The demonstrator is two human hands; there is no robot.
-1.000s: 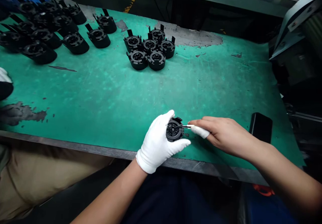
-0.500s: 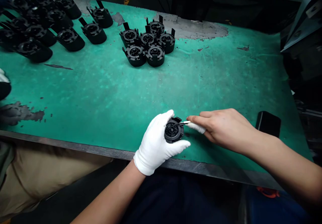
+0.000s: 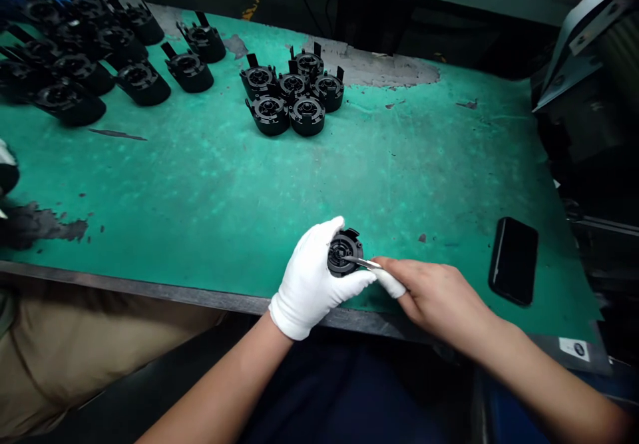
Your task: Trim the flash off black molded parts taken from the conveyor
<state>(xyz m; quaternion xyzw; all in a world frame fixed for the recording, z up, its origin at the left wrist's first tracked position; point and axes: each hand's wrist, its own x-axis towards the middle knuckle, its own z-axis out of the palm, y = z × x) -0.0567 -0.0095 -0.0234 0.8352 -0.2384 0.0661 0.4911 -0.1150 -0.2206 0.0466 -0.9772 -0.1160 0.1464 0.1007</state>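
Observation:
My left hand [image 3: 309, 284], in a white glove, is closed round a round black plastic part [image 3: 342, 253] near the front edge of the green table [image 3: 210, 184]. My bare right hand [image 3: 439, 297] pinches a thin metal blade [image 3: 362, 262] with a white-wrapped handle. The blade's tip rests on the part's face near its centre.
A cluster of several black parts [image 3: 294, 94] sits at the back middle, and many more [image 3: 74, 58] lie at the back left. A black phone [image 3: 514, 259] lies on the table to the right. Another person's tan trouser leg [image 3: 60, 351] is at the lower left.
My right hand has dropped lower and nearer to me, and the blade's tip has moved from the part's right edge onto its face. The phone shows more fully.

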